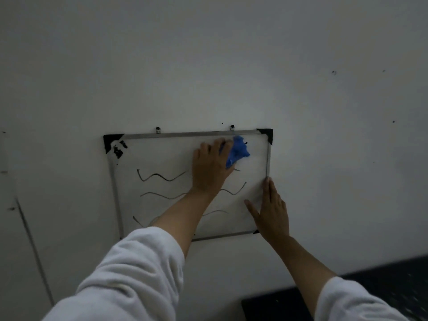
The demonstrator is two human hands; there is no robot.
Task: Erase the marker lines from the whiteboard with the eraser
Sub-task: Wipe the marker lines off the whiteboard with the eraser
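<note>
whiteboard (162,156): 1 | eraser (238,150): 1 | wavy marker lines (162,176): 3 | hands (210,165): 2 | wall hooks (158,129): 2

I see a small whiteboard (162,156) hanging on a pale wall (208,66). My left hand (212,165) presses a crumpled blue cloth eraser (238,150) against its upper right area. My right hand (271,212) lies flat on the lower right edge. Three wavy marker lines (159,177) cross the board under my left forearm.
</note>
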